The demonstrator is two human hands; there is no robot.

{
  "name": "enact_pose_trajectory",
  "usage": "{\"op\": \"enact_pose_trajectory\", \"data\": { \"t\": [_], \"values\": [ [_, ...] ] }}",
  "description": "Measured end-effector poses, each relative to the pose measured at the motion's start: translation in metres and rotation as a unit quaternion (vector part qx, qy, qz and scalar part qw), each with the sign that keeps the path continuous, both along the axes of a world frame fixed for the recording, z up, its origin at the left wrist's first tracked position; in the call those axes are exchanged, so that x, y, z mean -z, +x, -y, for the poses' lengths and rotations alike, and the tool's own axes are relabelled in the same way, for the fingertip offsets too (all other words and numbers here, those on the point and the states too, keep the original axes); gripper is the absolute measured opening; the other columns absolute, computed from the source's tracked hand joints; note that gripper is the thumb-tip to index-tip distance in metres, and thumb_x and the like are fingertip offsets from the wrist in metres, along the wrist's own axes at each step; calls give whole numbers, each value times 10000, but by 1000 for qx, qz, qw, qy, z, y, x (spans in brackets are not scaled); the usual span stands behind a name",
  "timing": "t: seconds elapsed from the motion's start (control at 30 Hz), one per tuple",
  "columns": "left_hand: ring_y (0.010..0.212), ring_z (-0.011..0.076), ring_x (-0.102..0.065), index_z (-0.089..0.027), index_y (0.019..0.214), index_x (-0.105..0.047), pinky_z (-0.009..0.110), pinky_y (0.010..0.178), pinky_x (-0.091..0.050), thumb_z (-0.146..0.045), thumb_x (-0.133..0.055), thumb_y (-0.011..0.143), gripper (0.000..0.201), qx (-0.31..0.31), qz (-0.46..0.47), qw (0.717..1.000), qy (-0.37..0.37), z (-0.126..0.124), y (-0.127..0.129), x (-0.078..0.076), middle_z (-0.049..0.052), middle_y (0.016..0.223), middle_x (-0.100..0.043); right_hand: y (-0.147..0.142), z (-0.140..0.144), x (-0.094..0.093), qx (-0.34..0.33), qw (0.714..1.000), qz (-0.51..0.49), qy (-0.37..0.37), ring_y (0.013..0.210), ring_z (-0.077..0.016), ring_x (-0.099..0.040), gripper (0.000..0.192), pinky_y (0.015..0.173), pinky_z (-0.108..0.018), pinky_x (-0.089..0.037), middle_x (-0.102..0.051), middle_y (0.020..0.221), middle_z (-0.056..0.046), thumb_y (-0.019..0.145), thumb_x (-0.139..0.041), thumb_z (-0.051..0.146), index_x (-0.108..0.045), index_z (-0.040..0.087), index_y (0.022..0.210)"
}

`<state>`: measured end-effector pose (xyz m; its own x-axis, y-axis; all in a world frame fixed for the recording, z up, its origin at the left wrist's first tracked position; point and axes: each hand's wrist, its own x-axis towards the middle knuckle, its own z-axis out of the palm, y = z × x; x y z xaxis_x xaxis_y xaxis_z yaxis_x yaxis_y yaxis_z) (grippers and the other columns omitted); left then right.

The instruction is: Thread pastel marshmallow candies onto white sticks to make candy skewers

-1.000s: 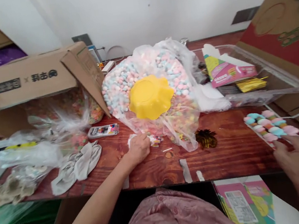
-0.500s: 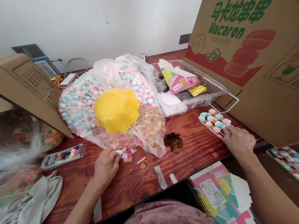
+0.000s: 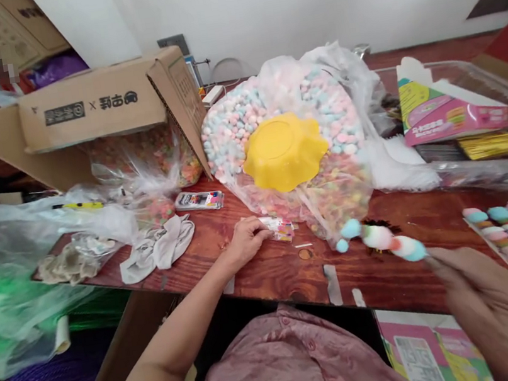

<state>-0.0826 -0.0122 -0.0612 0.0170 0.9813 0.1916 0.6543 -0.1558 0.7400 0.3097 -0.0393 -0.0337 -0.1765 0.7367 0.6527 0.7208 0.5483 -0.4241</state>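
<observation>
Candy skewer [image 3: 378, 238] now lifted in right hand [image 3: 493, 301], formerly on table [image 3: 266, 271].

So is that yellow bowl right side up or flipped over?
Flipped over: the yellow bowl rests on the big candy bag with its flat base facing up and its scalloped rim down.

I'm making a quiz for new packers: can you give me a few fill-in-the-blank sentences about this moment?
1. The right hand holds a skewer of pastel marshmallows above the ____ wooden table.
2. The left hand touches a small colourful wrapper lying on the ____.
3. An upturned ____ plastic bowl sits on the clear bag of pastel candies.

Missing words: reddish-brown; table; yellow
</observation>
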Motion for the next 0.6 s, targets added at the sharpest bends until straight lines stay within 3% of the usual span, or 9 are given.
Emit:
{"op": "enact_pose_trajectory", "data": {
  "t": [0.07,0.13,0.3,0.47,0.6],
  "values": [
    [690,125,-588,-154,680,-701,256,711,-448,-214,-740,802,141,-9,71,997,-9,5,1,-4,-1,699,-665,-30,-5,-15,-84,994,39,54,674,-158,-640,138,697,-288,-494,-695,789,-17,936,-635,157,-719,224,1022],
    [671,118,-574,-155,680,-707,244,684,-435,-222,-754,784,132,-5,122,992,-14,11,2,-9,-11,685,-659,-45,-16,-23,-116,984,83,103,715,-157,-651,178,730,-279,-495,-716,817,-35,925,-630,96,-715,199,1042],
    [669,117,-574,-163,704,-734,241,674,-431,-245,-772,784,121,15,157,988,7,24,7,-14,-3,699,-671,-51,-33,-18,-151,966,160,135,760,-165,-665,183,749,-280,-476,-745,856,-53,910,-630,88,-735,169,1036],
    [682,128,-578,-180,751,-747,249,675,-441,-274,-724,855,142,44,93,994,35,30,9,-7,6,699,-654,-50,-29,-19,-150,960,202,121,679,-150,-651,205,673,-280,-458,-740,809,-30,937,-581,125,-756,201,1012],
    [822,190,-607,-178,898,-743,324,788,-491,-250,-660,895,109,13,-73,993,87,40,5,-13,60,851,-685,-34,-21,-20,-96,987,106,77,694,-161,-678,147,686,-270,-495,-742,797,-38,933,-629,176,-766,211,974]
  ]
}}
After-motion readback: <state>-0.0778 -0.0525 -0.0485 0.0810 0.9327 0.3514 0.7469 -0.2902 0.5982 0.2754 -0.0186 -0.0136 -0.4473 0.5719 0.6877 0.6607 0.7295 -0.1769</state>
